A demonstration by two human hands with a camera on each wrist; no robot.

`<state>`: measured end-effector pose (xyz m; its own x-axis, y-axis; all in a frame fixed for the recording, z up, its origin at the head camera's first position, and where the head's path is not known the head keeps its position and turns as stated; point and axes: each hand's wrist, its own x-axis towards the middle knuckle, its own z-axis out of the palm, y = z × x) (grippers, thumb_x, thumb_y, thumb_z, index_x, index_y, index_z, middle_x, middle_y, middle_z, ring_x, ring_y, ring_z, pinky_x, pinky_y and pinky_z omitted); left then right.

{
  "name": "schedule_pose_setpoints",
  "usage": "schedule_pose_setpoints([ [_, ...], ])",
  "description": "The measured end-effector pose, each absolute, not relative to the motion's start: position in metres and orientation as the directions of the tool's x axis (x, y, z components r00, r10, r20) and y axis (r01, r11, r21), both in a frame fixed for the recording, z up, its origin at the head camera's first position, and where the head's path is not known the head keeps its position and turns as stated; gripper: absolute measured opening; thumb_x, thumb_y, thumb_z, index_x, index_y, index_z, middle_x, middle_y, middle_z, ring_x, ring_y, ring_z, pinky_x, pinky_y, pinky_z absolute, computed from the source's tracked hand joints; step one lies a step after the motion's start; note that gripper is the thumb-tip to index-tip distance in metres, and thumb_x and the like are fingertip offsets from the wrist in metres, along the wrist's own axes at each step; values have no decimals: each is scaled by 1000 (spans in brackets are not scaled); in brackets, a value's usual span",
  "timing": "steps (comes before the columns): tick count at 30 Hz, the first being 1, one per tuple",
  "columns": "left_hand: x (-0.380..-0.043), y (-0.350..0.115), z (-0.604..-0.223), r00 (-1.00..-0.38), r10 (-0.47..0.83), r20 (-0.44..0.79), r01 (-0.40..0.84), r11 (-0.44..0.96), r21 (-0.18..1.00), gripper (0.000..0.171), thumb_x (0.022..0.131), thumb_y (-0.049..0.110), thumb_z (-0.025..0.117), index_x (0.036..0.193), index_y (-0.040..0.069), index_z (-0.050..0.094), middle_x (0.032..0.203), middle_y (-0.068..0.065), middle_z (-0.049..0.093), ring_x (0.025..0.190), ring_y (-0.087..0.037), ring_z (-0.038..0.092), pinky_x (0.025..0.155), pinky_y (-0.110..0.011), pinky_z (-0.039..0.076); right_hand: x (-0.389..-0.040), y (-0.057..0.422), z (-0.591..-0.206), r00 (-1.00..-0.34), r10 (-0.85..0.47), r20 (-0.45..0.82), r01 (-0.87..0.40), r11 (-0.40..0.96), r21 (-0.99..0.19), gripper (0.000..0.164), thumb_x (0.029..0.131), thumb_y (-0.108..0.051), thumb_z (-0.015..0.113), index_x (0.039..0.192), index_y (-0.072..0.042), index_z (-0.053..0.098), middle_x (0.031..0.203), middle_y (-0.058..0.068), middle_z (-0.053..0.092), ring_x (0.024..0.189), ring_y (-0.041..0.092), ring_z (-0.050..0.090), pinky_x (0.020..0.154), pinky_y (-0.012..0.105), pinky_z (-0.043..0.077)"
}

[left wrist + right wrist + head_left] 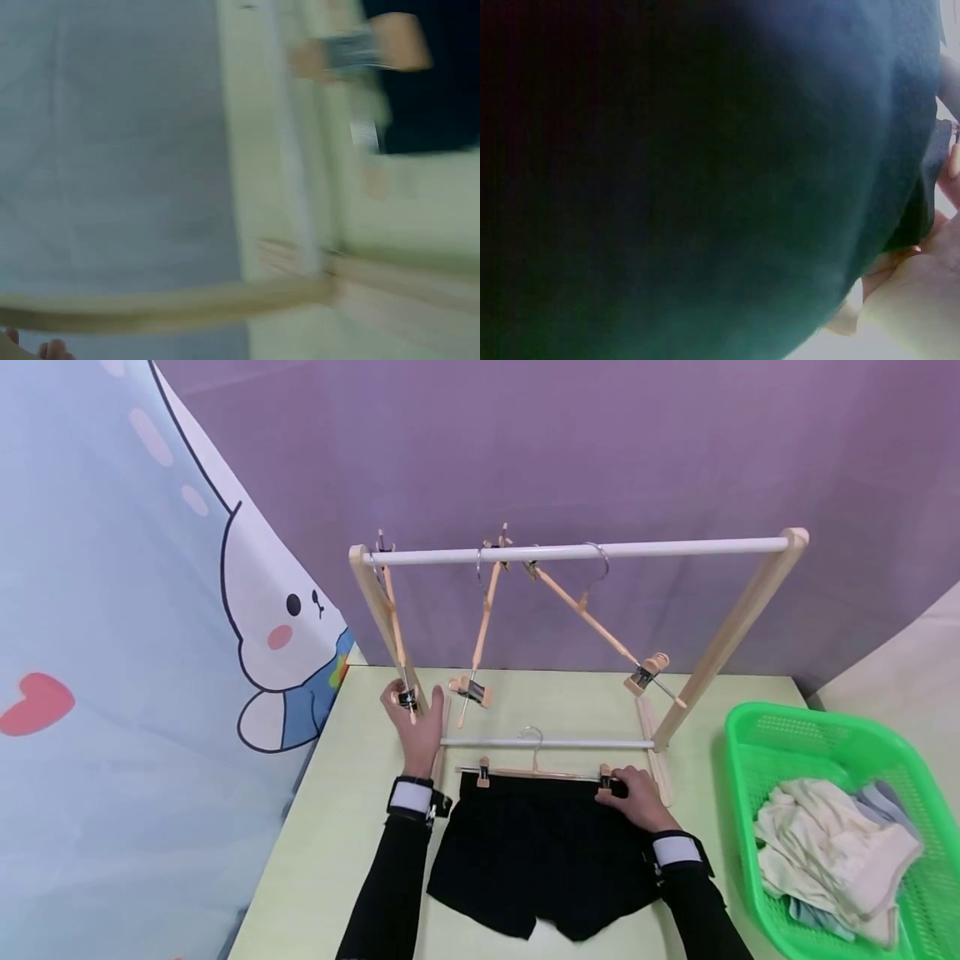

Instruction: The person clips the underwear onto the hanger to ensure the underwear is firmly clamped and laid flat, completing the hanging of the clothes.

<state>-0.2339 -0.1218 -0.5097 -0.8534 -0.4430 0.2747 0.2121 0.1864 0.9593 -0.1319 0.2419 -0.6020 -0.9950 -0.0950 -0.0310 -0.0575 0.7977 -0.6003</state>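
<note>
Black shorts [547, 852] lie spread on the table, their waistband along a clip hanger [555, 773] with a wooden clip near each end. My right hand [641, 800] pinches the waistband's right corner, right at the right clip [604, 777]. Dark cloth fills most of the right wrist view, with the fingers [949, 225] at its right edge. My left hand [416, 731] is raised at the rack's left post, thumb extended, and the lower clip [406, 698] of the leftmost hanging hanger overlaps its fingers. The left wrist view is blurred, showing a few fingertips [54, 349] beside the post.
A rack with a white top rail [675, 548] and wooden posts stands behind the shorts. Three bare clip hangers hang from it, including a slanted one [585, 610]. At right, a green basket [738, 810] holds crumpled light clothes [832, 852]. A purple curtain [570, 452] hangs behind.
</note>
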Motion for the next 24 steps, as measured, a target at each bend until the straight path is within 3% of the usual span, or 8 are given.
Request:
schedule_pose_setpoints([
  [4, -247, -116, -497, -853, -430, 295, 278, 103, 955, 44, 101, 32, 58, 132, 4, 44, 123, -17, 50, 111, -22, 50, 99, -38, 37, -130, 241, -601, -995, -83, -47, -37, 788, -615, 33, 83, -33, 80, 90, -5, 64, 86, 8, 57, 82, 25, 46, 73, 37, 36],
  [7, -253, -116, -496, -847, -417, 330, 310, 118, 943, 28, 106, 26, 47, 115, 0, 53, 97, -18, 59, 88, -21, 55, 86, -30, 41, -130, 239, -599, -995, -72, -75, -7, 768, -640, 38, 86, -40, 76, 93, -5, 66, 90, 9, 58, 86, 26, 47, 75, 37, 36],
  [11, -260, -124, -501, -871, -331, 362, 345, 113, 932, 25, 108, 20, 40, 105, -2, 51, 75, -16, 50, 69, -20, 48, 72, -27, 40, -132, 236, -597, -997, -47, -54, 2, 741, -671, 35, 90, -40, 72, 92, -5, 68, 90, 9, 59, 87, 26, 48, 78, 38, 38],
  [13, -262, -128, -504, -895, -287, 341, 330, 87, 940, 26, 109, 23, 40, 114, 1, 52, 84, -13, 52, 79, -18, 51, 78, -27, 43, -133, 236, -596, -999, -42, -23, -14, 727, -686, 30, 91, -35, 72, 91, -6, 69, 88, 9, 61, 86, 27, 50, 79, 39, 39],
  [15, -261, -131, -505, -920, -262, 291, 289, 48, 956, 35, 108, 32, 41, 128, 5, 51, 104, -14, 58, 99, -18, 57, 90, -28, 46, -135, 237, -595, -999, -45, -7, -27, 716, -698, 26, 92, -33, 71, 90, -7, 69, 88, 9, 63, 86, 27, 51, 79, 40, 39],
  [18, -258, -132, -506, -947, -251, 202, 196, 49, 979, 54, 105, 47, 41, 147, 13, 42, 142, -13, 52, 133, -19, 49, 111, -32, 39, -135, 238, -595, -999, -40, -27, -7, 667, -745, 26, 94, -36, 69, 91, -10, 70, 93, 8, 67, 88, 23, 56, 81, 38, 43],
  [21, -255, -133, -508, -966, -228, 120, 97, 108, 989, 65, 104, 56, 35, 153, 13, 34, 153, -15, 43, 141, -26, 41, 116, -40, 33, -134, 239, -594, -997, -42, -64, 26, 598, -801, 29, 96, -39, 66, 93, -10, 70, 98, 6, 68, 86, 16, 58, 80, 32, 46],
  [24, -252, -133, -510, -980, -200, 4, -36, 194, 980, 73, 102, 64, 27, 157, 18, 26, 157, -12, 37, 142, -31, 39, 114, -47, 33, -131, 237, -589, -996, -48, -73, 37, 529, -848, 29, 97, -37, 64, 92, -9, 68, 90, 5, 64, 77, 13, 55, 73, 27, 44],
])
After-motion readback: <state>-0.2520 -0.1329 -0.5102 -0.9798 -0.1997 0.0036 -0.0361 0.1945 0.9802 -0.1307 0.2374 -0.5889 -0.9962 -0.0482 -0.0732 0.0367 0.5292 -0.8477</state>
